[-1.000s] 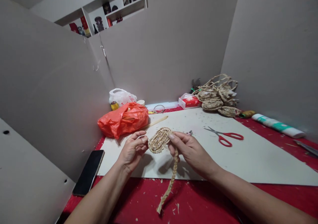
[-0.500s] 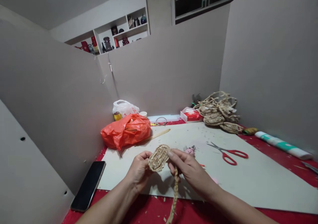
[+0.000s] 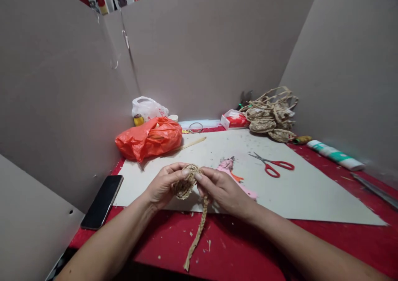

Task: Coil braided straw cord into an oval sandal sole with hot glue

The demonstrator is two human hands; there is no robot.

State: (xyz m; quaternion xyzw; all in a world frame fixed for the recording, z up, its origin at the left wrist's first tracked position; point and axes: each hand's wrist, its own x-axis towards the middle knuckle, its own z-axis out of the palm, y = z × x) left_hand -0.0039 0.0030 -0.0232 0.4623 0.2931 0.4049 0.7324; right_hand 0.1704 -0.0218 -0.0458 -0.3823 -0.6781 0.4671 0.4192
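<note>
Between my two hands is a small oval coil of braided straw, held up over the front of the white board. My left hand pinches its left side, thumb on top. At the right edge, my right hand grips the coil with thumb and fingers. A loose tail of straw braid hangs down from below my right hand over the red tablecloth. Just behind that hand lies a pink-handled tool, partly hidden. Red-handled scissors rest farther right, their blades apart.
The white board covers much of the red tablecloth. An orange plastic bag and a phone are at left. Straw braid bundles, a tissue pack and a white-green roll stand toward the right. Grey panels enclose the table.
The camera has tilted down, showing more of the red tablecloth and the braid's end. The coil is turned more edge-on, and my left thumb now lies over its top.
</note>
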